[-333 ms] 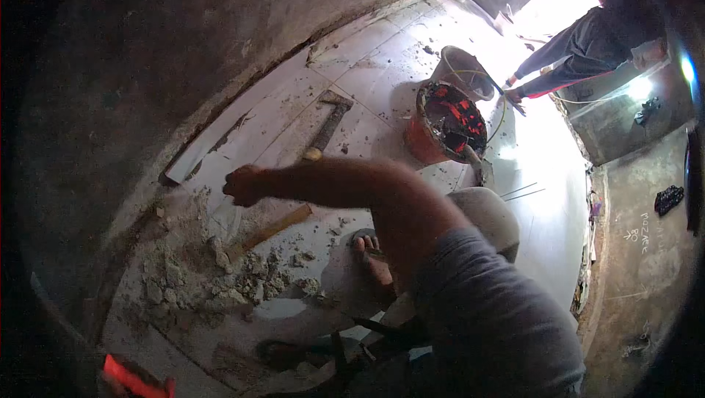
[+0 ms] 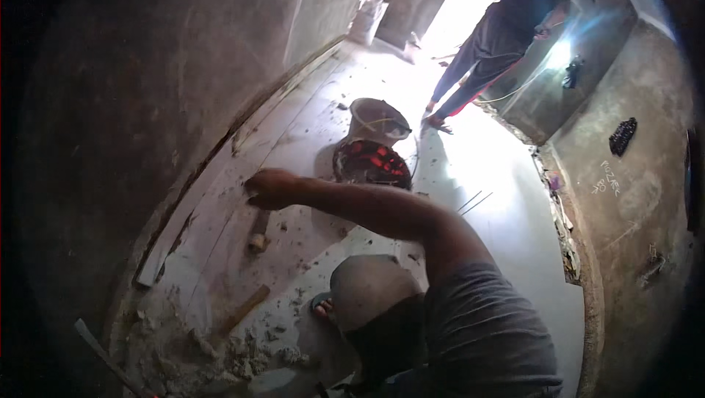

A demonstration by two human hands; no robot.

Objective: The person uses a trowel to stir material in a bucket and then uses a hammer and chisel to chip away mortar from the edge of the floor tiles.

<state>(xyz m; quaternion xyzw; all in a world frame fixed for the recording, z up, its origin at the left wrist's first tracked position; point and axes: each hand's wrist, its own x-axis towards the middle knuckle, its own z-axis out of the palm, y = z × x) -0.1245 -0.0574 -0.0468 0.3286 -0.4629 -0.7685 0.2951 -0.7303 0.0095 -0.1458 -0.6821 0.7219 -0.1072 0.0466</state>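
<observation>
A bare grey room is curving round a pale tiled floor, with daylight pouring in at the far doorway where another person is standing. Everything here is placed from the hammer, which is lying on the tiles near the wall. The right hand is now resting just beyond the hammer's head. 0.3 s ago it was hovering over the rubble with the hammer lying farther out, so the arm has been sweeping past the tool without picking it up. The work is therefore shifting from the broken plaster to the tile edge. The fingers are curling in, knuckles up, pressing on the floor beside the long pale strip that is running along the wall. Whether they are closing on anything small cannot be told. The left hand is not showing. A wooden handle is lying on the near side of the hammer, beside the rubble. Beyond the hammer, 2 buckets are standing together, 1 glowing red inside and 1 white. A sandalled foot is resting on the near side too.
</observation>
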